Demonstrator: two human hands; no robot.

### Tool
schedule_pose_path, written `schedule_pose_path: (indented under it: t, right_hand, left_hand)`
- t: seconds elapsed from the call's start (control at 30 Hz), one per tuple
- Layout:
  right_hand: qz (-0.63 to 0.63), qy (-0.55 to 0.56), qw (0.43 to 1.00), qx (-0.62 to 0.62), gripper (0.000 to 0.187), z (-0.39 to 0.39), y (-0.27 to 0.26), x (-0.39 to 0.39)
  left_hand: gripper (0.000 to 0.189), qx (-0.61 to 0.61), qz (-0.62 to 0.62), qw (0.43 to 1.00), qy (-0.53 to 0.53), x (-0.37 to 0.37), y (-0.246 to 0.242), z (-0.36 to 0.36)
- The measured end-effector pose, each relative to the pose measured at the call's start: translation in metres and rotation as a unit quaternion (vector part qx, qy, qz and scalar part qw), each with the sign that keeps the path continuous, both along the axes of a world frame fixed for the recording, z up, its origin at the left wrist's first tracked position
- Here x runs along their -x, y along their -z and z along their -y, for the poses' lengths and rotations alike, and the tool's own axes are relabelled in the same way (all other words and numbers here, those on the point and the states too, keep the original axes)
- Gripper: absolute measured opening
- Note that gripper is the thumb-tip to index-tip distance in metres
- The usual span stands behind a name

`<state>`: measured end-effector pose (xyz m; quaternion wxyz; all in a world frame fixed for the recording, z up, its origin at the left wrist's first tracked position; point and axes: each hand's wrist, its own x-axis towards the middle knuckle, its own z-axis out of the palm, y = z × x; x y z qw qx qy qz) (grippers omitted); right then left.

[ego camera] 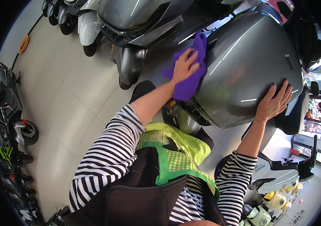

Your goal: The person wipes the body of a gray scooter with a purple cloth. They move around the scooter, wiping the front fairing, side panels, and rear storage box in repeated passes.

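Note:
Bunched under my left hand [185, 67] is a purple cloth [191, 87], which lies against the left edge of a glossy dark grey scooter front panel [242, 56]. My fingers are curled over the cloth, and some of it hangs past them. On the lower right of the same panel my right hand [275, 100] rests flat, fingers a little apart, with nothing in it. Below the panel are an orange reflector [171, 104] and the scooter's front mudguard [190, 125], partly hidden by my green checked apron [177, 138].
Close by on the left stands another grey scooter [132, 19], its front mudguard [132, 65] reaching toward me. A white scooter [276, 175] is at my right. More scooters line the left wall [6, 118]. Pale floor tiles [64, 113] lie between the rows.

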<state>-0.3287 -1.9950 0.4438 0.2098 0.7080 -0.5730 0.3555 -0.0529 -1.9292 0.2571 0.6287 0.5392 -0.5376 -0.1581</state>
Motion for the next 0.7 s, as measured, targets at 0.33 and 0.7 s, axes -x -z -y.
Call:
schedule_pose_path:
  t: [0.33,0.7]
  right_hand:
    - [0.014,0.005,1.0,-0.004,0.056,-0.003,-0.001,-0.003]
    - [0.017,-0.011,1.0,0.019,0.055,-0.003,-0.002,-0.005]
  left_hand:
    - [0.044,0.112,0.309,0.942,-0.063,0.027,-0.108,0.01]
    - [0.053,0.107,0.224,0.967,-0.056,0.029,-0.246,0.157]
